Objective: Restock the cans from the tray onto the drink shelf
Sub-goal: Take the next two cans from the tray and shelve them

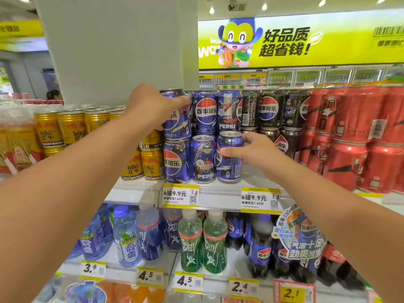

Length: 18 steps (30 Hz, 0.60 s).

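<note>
Your left hand (150,106) wraps an upper-tier blue Pepsi can (178,115), stacked on the lower can (176,160) at the left end of the Pepsi row. Your right hand (253,150) pinches the bottom-tier can (229,156), thumb on its front, fingers behind, standing on the drink shelf (220,189). Gold Red Bull cans (72,127) lie left, black cans (269,112) and red cans (349,136) right.

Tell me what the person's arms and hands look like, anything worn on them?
Both arms are bare as far as the picture shows: no sleeves in view. The left hand and right hand wear no gloves, and no watch, bracelet or ring shows on either. There are no markings or tattoos to be seen.
</note>
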### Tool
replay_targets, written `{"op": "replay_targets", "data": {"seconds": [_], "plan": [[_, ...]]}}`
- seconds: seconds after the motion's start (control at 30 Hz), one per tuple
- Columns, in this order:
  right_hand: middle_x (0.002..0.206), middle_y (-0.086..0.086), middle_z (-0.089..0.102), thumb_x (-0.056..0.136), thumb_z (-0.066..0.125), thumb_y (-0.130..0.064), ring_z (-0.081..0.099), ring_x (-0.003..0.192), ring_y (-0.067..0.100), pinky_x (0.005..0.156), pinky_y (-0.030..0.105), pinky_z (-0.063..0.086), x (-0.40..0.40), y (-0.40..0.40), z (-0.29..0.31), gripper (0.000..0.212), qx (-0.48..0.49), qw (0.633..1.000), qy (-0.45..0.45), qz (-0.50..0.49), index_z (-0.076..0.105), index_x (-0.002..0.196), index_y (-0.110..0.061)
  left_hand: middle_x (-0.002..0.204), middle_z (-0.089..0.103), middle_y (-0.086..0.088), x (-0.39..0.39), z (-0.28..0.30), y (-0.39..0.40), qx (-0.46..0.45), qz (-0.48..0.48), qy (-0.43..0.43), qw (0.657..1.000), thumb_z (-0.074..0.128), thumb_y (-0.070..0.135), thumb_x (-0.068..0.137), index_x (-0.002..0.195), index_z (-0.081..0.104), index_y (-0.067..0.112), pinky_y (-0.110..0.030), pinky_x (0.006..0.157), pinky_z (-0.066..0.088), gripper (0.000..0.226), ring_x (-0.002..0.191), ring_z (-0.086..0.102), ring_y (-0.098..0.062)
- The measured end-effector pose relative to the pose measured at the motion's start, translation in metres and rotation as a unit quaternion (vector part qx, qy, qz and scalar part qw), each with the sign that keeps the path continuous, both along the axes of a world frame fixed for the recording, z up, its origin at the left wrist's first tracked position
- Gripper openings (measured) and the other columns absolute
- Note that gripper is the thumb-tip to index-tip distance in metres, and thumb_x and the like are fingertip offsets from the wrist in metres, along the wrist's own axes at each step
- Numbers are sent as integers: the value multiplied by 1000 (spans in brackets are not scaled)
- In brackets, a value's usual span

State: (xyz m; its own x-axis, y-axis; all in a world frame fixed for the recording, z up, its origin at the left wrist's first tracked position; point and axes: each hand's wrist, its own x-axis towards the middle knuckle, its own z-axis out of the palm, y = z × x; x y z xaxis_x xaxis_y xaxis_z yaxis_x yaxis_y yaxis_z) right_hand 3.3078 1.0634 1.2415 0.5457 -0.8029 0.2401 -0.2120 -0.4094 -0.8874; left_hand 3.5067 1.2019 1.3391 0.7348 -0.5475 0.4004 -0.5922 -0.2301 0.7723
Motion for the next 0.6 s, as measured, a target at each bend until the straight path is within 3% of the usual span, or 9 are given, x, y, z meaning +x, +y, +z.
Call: {"op": "replay_targets", "data": {"seconds": [0.13, 0.27, 0.4, 0.6], "plan": [[106, -5, 72, 63, 92, -47, 67, 98, 16, 88, 39, 55, 0, 4, -1, 56, -1, 1000, -3, 0, 70, 107, -22, 90, 74, -9, -3, 1, 5, -3, -11, -28, 1000, 82, 62, 69, 96, 61, 12, -48, 71, 65, 61, 77, 76, -28], [97, -11, 70, 73, 89, -37, 65, 89, 6, 67, 23, 48, -2, 8, -5, 40, -2, 1000, -6, 11, 71, 105, -22, 102, 68, -5, -4, 2, 7, 17, -8, -81, 997, 80, 64, 71, 107, 55, 18, -47, 71, 65, 64, 86, 71, -25], [101, -10, 72, 73, 88, -39, 66, 95, 9, 77, 28, 49, -1, 9, -11, 42, -1, 1000, -10, 0, 72, 109, -23, 97, 67, -1, -2, 2, 5, 50, 23, -158, 986, 73, 76, 67, 105, 58, 21, -47, 78, 62, 68, 85, 69, -24], [109, -7, 69, 72, 85, -51, 65, 97, 12, 75, 29, 49, 3, 8, -19, 55, -32, 999, 1, -23, 68, 116, -22, 102, 67, 1, 1, -9, 4, 6, 8, -154, 988, 73, 75, 69, 109, 59, 21, -39, 71, 57, 68, 90, 67, -22]]}}
